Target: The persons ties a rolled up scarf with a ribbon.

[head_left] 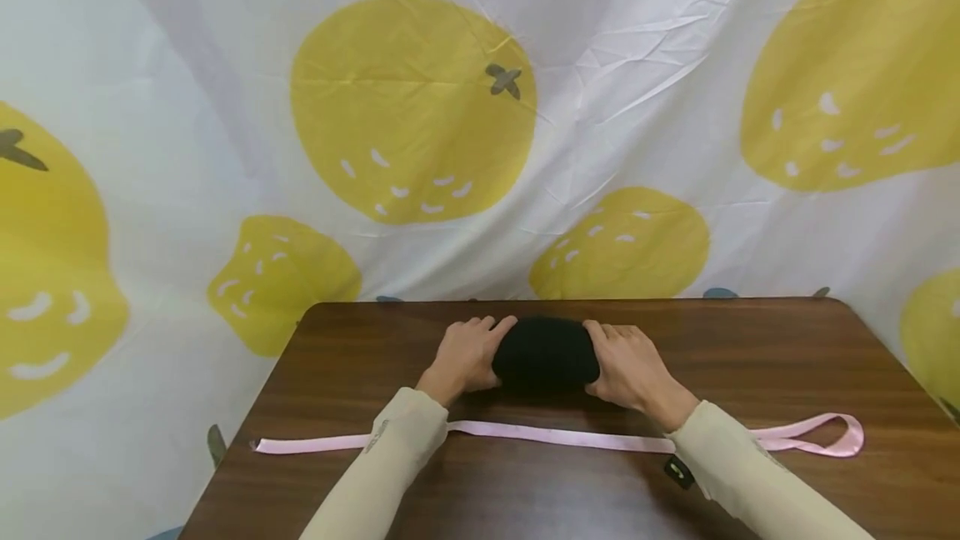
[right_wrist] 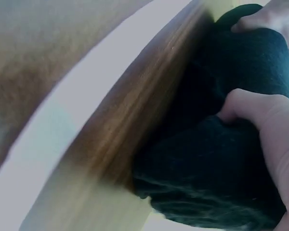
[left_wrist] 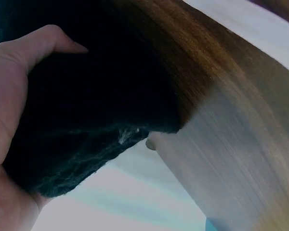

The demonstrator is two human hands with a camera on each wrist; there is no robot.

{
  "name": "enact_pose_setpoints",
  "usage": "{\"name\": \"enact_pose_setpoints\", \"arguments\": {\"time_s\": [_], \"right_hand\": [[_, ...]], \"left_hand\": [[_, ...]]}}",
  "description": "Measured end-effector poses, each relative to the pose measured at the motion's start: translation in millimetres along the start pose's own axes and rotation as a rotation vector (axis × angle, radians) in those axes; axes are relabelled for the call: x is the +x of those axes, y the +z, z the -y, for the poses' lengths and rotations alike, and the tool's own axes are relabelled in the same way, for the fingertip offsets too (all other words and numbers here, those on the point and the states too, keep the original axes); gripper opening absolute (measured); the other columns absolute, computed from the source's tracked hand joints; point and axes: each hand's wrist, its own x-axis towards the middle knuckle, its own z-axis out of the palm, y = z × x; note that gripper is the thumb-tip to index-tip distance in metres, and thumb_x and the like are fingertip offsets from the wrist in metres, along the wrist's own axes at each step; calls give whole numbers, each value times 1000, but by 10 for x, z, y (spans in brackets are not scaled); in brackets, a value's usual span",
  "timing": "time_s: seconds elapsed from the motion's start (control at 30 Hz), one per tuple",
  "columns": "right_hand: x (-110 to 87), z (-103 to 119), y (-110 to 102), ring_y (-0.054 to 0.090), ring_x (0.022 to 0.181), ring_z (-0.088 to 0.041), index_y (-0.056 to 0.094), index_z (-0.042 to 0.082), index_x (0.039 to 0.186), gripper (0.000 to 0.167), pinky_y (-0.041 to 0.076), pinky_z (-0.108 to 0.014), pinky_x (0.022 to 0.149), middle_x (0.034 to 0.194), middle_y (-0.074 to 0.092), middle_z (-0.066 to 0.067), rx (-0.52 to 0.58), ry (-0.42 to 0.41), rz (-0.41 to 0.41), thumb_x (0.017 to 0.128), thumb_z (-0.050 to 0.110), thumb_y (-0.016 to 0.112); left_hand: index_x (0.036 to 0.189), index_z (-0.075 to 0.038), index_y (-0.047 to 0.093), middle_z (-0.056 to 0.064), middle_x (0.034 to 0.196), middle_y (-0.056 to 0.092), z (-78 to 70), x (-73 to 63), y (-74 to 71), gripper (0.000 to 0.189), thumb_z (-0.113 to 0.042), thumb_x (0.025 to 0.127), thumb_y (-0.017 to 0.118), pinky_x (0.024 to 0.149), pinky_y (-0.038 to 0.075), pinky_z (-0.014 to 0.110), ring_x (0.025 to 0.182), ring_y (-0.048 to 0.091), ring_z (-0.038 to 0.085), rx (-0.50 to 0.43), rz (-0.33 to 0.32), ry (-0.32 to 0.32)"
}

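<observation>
A thick roll of dark, fuzzy cloth point(head_left: 546, 354), almost black with a green tint, is near the far side of the table. My left hand point(head_left: 467, 357) grips its left end, and my right hand point(head_left: 632, 367) holds the right end. The left wrist view shows the left thumb point(left_wrist: 48, 41) bent over the cloth point(left_wrist: 111, 91), with folded layers at its end. In the right wrist view, the right thumb point(right_wrist: 253, 108) presses into the roll point(right_wrist: 197, 163), whose layered edge shows below. Most other fingers are hidden behind the cloth.
A pink ribbon point(head_left: 555, 435) lies across the brown wooden table point(head_left: 525, 498), passing under both forearms, with a loop at its right end. Beside the right sleeve is a small dark tag point(head_left: 679, 472). A fruit-print curtain point(head_left: 420, 265) hangs behind the table's far edge.
</observation>
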Motion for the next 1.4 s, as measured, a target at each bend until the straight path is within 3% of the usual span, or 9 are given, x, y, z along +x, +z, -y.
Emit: {"name": "enact_pose_setpoints", "arguments": {"time_s": [0.1, 0.3, 0.5, 0.63, 0.77, 0.93, 1.2, 1.27, 1.4], "right_hand": [[-40, -12, -22, 64, 106, -40, 54, -1, 126, 95, 43, -56, 98, 111, 69, -20, 1, 4, -19, 50, 38, 95], [-72, -24, -106, 58, 118, -43, 57, 2, 125, 93, 35, -63, 103, 118, 66, -20, 28, -19, -79, 48, 36, 96], [-81, -17, -288, 61, 109, -38, 54, -1, 126, 95, 46, -54, 97, 120, 63, -20, 126, -113, -184, 46, 25, 99], [-87, -24, -423, 57, 115, -39, 52, -3, 128, 97, 47, -53, 94, 132, 56, -22, 190, -155, -217, 47, 19, 99], [-93, -50, -518, 51, 123, -40, 47, -3, 133, 100, 43, -39, 104, 142, 48, -23, 265, -169, -241, 48, 12, 98], [-98, -109, -561, 52, 118, -37, 46, -7, 135, 101, 21, -14, 112, 131, 53, -23, 376, -214, -318, 47, 6, 95], [-83, -111, -607, 45, 125, -45, 50, -9, 131, 94, 18, -42, 120, 129, 54, -26, 482, -241, -389, 47, 10, 88], [-86, -102, -615, 45, 127, -40, 48, -9, 133, 94, 18, -40, 121, 130, 53, -25, 527, -255, -375, 49, 8, 87], [-95, -89, -651, 48, 120, -27, 45, -12, 135, 96, 27, -21, 113, 127, 52, -25, 605, -294, -376, 50, 7, 85]], "left_hand": [[146, -23, 40, 2, 120, 64, 7, -32, -15, 95, -48, 67, 86, 81, 55, 39, 105, 63, 23, -20, -27, 6], [144, -24, 42, 1, 118, 65, 54, -87, -93, 93, -46, 65, 87, 82, 55, 39, 104, 64, 22, -73, -77, 17], [143, -25, 44, -1, 118, 65, 133, -141, -270, 92, -45, 64, 88, 84, 55, 39, 106, 63, 21, -110, -125, 10], [142, -25, 46, -1, 119, 65, 180, -170, -373, 90, -43, 64, 88, 84, 54, 39, 107, 63, 20, -153, -164, 18], [140, -24, 49, -1, 120, 66, 221, -198, -424, 89, -40, 63, 89, 85, 54, 40, 108, 63, 20, -196, -224, 41], [139, -22, 51, -2, 118, 67, 262, -225, -427, 87, -38, 62, 90, 84, 55, 39, 107, 64, 19, -233, -287, 86], [140, -21, 52, -1, 121, 66, 320, -305, -459, 90, -36, 61, 91, 87, 54, 40, 108, 64, 20, -299, -324, 141], [140, -20, 53, -1, 121, 66, 330, -326, -464, 90, -35, 60, 92, 88, 54, 40, 109, 64, 20, -317, -320, 152], [141, -19, 52, 1, 123, 65, 338, -347, -468, 90, -35, 61, 91, 90, 53, 40, 109, 63, 21, -352, -319, 178]]}}
